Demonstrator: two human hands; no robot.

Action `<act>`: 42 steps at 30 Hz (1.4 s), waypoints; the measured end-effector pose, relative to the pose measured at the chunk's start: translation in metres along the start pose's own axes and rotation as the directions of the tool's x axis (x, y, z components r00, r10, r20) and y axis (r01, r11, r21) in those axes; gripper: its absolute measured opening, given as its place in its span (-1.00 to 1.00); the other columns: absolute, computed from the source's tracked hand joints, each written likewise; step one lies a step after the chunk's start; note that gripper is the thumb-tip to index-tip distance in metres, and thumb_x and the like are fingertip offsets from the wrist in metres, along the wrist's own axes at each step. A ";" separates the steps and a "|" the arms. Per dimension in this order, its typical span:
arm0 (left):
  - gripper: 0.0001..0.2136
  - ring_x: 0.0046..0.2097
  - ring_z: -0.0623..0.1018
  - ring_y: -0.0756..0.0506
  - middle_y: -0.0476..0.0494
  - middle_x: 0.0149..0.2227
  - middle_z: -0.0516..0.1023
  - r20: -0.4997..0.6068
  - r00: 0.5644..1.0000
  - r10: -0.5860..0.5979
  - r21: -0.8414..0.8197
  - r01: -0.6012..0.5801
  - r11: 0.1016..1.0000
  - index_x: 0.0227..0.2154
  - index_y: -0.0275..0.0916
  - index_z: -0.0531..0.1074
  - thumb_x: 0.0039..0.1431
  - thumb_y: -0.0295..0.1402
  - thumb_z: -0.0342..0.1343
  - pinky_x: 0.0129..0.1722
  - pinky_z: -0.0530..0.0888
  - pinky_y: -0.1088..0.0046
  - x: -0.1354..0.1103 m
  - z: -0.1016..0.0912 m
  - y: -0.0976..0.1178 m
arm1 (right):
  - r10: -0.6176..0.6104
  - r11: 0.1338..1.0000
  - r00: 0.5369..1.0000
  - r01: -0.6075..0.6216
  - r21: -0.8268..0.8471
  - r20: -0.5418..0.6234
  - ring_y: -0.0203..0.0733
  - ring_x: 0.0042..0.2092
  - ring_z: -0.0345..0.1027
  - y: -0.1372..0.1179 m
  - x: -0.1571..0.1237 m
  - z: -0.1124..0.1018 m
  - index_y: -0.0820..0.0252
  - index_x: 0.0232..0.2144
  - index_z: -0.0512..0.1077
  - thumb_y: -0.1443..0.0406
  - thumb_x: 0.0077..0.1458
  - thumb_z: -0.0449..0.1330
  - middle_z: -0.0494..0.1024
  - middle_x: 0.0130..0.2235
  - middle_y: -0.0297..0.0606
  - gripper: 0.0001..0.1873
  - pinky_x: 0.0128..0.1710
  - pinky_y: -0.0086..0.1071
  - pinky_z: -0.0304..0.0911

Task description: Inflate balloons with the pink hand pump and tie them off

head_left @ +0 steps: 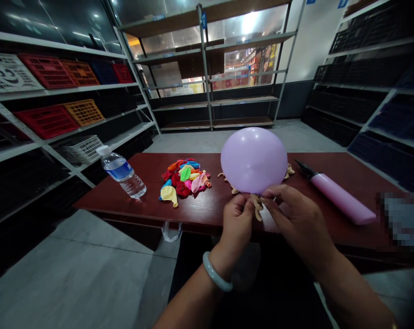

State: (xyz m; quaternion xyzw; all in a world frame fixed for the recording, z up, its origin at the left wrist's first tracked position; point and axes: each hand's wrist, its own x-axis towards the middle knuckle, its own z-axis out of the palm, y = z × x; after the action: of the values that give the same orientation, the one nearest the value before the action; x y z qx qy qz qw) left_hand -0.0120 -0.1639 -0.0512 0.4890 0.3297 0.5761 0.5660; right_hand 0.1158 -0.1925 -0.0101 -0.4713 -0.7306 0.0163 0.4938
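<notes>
An inflated light purple balloon (254,160) stands above the near part of the table, its neck pointing down at my fingertips. My left hand (238,221) is closed in a pinch just under the balloon, with a looped tan band (257,208) at its thumb and fingertips. On the other side, my right hand (298,219) pinches at the balloon's neck, thumb against fingers. The neck itself is mostly hidden by the fingers. More tan pieces (289,172) lie on the table, partly behind the balloon.
On the dark red table (152,211) are a pile of colourful uninflated balloons (184,180), a tilted-looking water bottle (122,172) and a pink hand pump (342,197) with a black nozzle. A blurred-out object (406,219) lies at right. Shelves with crates (45,119) stand around.
</notes>
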 end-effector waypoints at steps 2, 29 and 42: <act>-0.72 -0.43 0.37 0.02 -0.04 -0.48 0.46 0.018 1.000 0.008 0.016 -0.008 1.000 -0.42 -0.29 0.49 0.15 -0.13 0.15 -0.37 0.33 0.51 -0.001 0.000 0.001 | 0.000 0.999 1.000 0.000 0.037 0.009 -0.24 -0.14 0.42 0.000 0.002 -0.002 0.09 -0.16 0.46 0.34 0.17 0.19 0.55 -0.20 -0.31 -0.83 -0.07 -0.30 0.31; -0.72 -0.51 0.20 0.06 0.07 -0.59 0.23 -0.017 1.000 -0.010 -0.016 0.010 1.000 -0.52 -0.27 0.34 0.19 -0.19 0.09 -0.46 0.20 0.53 0.000 0.011 -0.006 | 0.270 0.962 0.930 -0.249 0.114 -0.250 -0.16 -0.19 0.27 0.009 0.010 0.024 0.13 -0.36 0.35 0.30 0.18 0.10 0.38 -0.27 -0.26 -0.93 -0.13 -0.24 0.19; -0.79 -0.31 0.48 -0.09 -0.19 -0.35 0.55 -0.022 0.971 0.239 0.576 -0.183 0.796 -0.32 -0.26 0.47 0.28 -0.34 -0.05 -0.30 0.36 0.41 0.040 -0.006 -0.023 | 0.518 0.764 0.849 -0.516 0.388 0.109 -0.09 -0.25 0.44 0.049 0.014 0.055 0.16 -0.36 0.55 0.03 -0.05 0.31 0.59 -0.34 -0.23 -0.67 -0.22 -0.24 0.32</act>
State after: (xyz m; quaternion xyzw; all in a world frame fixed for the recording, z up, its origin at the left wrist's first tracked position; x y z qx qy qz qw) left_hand -0.0057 -0.1209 -0.0668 0.6420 0.4561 0.5328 0.3099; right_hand 0.1070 -0.1308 -0.0520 -0.5421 -0.5519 0.3003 0.5580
